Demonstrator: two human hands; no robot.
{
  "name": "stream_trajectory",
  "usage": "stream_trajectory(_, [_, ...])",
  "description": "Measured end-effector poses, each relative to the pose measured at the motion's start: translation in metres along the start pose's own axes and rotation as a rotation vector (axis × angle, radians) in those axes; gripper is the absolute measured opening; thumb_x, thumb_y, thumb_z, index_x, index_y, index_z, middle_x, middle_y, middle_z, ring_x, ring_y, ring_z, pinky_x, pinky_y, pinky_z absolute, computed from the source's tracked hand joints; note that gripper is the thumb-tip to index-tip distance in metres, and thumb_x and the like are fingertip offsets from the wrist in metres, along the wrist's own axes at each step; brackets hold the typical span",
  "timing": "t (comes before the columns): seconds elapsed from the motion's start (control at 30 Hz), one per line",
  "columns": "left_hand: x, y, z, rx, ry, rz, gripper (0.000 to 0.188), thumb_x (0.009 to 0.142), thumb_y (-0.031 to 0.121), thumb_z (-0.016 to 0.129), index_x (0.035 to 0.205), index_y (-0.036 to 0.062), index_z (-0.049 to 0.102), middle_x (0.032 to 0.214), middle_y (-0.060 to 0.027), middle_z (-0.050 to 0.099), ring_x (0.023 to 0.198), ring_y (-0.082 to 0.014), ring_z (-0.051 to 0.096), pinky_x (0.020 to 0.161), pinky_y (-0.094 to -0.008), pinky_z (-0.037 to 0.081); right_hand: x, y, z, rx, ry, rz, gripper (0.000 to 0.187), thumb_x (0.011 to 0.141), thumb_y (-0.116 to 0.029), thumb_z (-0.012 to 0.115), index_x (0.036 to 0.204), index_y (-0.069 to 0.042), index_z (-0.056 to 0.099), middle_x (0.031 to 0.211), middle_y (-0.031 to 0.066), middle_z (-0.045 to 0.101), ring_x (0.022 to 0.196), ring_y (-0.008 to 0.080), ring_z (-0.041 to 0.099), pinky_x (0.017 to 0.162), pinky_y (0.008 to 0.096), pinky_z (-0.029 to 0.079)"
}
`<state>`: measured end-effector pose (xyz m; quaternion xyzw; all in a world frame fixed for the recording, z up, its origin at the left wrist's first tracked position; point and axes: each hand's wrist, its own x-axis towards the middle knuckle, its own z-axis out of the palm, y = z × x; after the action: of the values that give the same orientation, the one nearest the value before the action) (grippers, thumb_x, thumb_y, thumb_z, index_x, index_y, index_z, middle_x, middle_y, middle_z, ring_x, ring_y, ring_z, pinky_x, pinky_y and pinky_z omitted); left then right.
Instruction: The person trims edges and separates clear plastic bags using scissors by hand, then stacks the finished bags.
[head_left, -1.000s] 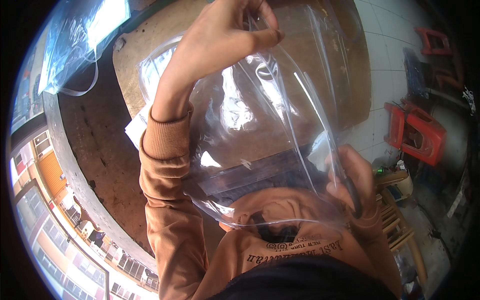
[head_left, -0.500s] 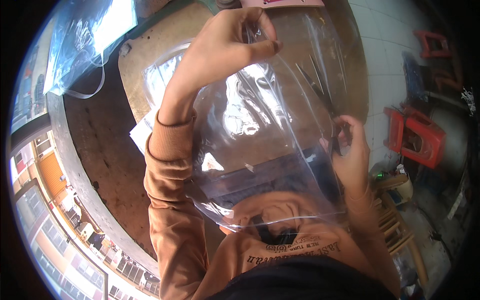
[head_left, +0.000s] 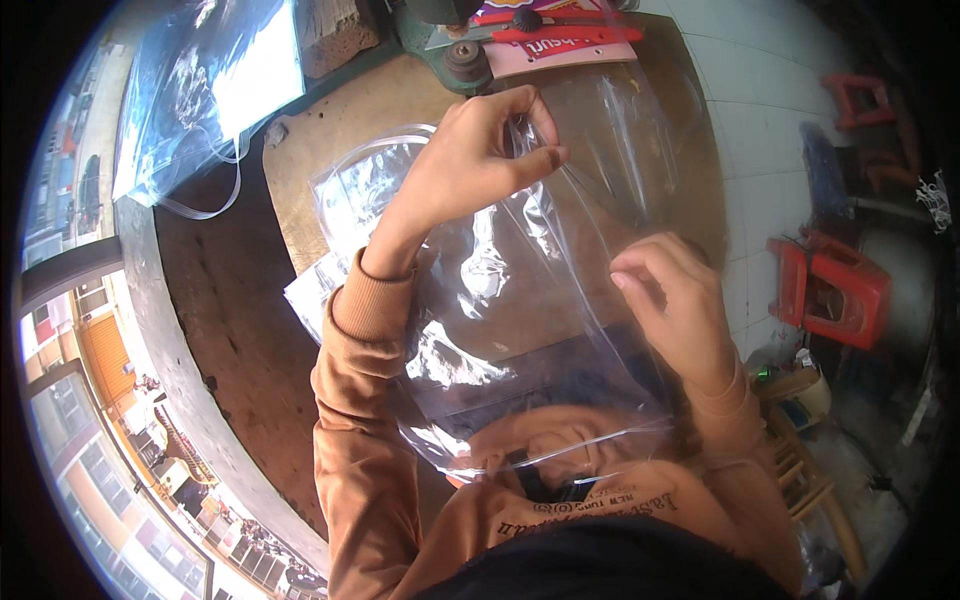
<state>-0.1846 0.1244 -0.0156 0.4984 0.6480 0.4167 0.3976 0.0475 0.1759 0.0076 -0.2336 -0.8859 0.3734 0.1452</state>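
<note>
My left hand [head_left: 470, 155] is closed in a pinch on the upper edge of a clear plastic bag [head_left: 520, 300]. The sheet hangs slack from it toward my chest, shiny and creased. At the bag's right edge, my right hand [head_left: 685, 315] is raised with its fingers curled and the thumb tip close to the index finger. What it grips, if anything, I cannot make out. A small dark patch shows behind its knuckles. No scissors can be clearly seen now. More clear plastic [head_left: 365, 185] lies beside my left wrist on the brown work surface [head_left: 300, 225].
A green metal machine base [head_left: 425, 50] with a round knob [head_left: 466, 62] stands at the far edge. Beside it lie a red-handled tool [head_left: 565, 35] and a pink sheet [head_left: 560, 60]. Plastic bags [head_left: 215, 80] hang at the upper left. Red stools [head_left: 835, 290] stand on the right.
My right hand has shifted a little up and left, its fingers curled differently; the scissors seen in it before are no longer clearly visible. My left hand keeps its pinch, slightly lower in view.
</note>
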Motion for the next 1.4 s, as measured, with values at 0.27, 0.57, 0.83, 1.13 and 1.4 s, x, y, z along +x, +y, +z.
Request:
stream_trajectory(0.27, [-0.01,0.005,0.031,0.921,0.382,0.697,0.019,0.068,0.02,0.071,0.082,0.0153,0.059,0.101,0.0003,0.054,0.096,-0.0191,0.052,0.09,-0.0452,0.032,0.005,0.024,0.009,-0.421,-0.098,-0.301,0.005,0.076,0.0,0.056,0.079,-0.001,0.051,0.08,0.0096,0.05,0.076,0.0241,0.051,0.068,0.0339,0.045])
stream_trajectory(0.57, [-0.047,-0.031,0.089,0.722,-0.106,1.045,0.01,0.072,0.022,0.06,0.073,0.0143,0.055,0.069,0.0042,0.046,0.068,-0.0099,0.05,0.065,-0.0286,0.032,0.013,0.049,0.019,-0.586,-0.131,-0.568,0.007,0.069,-0.007,0.056,0.072,-0.005,0.049,0.074,0.007,0.045,0.074,0.0202,0.049,0.064,0.0298,0.045])
stream_trajectory(0.83, [-0.056,-0.031,0.086,0.701,-0.143,1.192,0.006,0.069,0.018,0.06,0.069,0.0151,0.054,0.069,0.0063,0.045,0.068,-0.0061,0.049,0.064,-0.025,0.03,0.092,0.06,0.013,-0.738,0.136,-0.653,0.009,0.068,-0.005,0.056,0.072,-0.005,0.048,0.075,0.0074,0.046,0.076,0.0205,0.05,0.065,0.0307,0.047])
stream_trajectory(1.13, [-0.055,-0.028,0.087,0.747,-0.099,1.275,0.009,0.068,0.019,0.059,0.067,0.0182,0.05,0.069,0.0061,0.041,0.066,-0.0052,0.047,0.064,-0.0251,0.028,0.179,0.062,-0.02,-0.774,0.733,-0.458,0.01,0.075,-0.004,0.058,0.077,-0.003,0.048,0.078,0.01,0.052,0.077,0.0267,0.052,0.066,0.0361,0.046])
stream_trajectory(1.4, [-0.061,-0.034,0.083,0.741,-0.025,1.377,0.014,0.07,0.017,0.056,0.064,0.0185,0.043,0.066,0.0054,0.037,0.063,-0.0049,0.045,0.064,-0.0242,0.026,0.118,0.071,-0.099,-0.83,0.948,-0.13,0.019,0.078,-0.015,0.065,0.074,-0.005,0.05,0.071,0.0101,0.056,0.068,0.0297,0.054,0.062,0.0386,0.044])
